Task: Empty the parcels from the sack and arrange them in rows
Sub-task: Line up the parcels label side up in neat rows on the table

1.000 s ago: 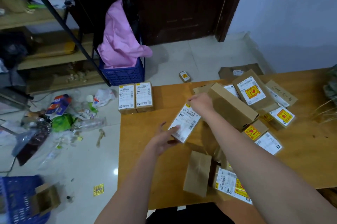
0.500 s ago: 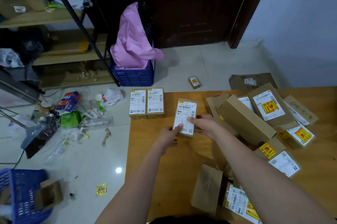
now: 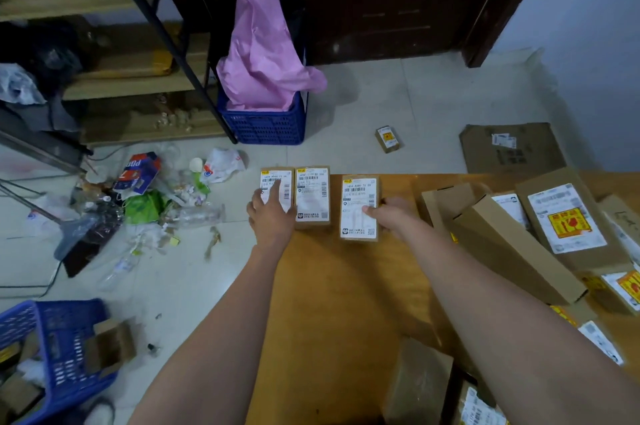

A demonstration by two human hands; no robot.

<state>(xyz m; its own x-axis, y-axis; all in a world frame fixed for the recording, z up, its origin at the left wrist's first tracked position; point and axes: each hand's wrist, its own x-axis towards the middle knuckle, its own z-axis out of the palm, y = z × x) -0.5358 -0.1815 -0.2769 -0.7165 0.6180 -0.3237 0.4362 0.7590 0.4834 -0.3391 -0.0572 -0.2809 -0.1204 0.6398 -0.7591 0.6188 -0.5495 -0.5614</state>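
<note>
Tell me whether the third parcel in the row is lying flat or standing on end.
Flat. The third parcel lies label-up on the table, the right hand at its edge.

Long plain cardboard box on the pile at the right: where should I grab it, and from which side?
Grip the long plain cardboard box across its narrow width near the middle, coming from above. It lies slanted on top of the other parcels with its top face and left long side exposed; its far end sits by the labelled parcel, so end grips look crowded.

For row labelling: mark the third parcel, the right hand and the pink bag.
third parcel (image 3: 358,198), head view, white label's upper half.
right hand (image 3: 393,215), head view, back of hand.
pink bag (image 3: 265,57), head view, middle fold.
</note>
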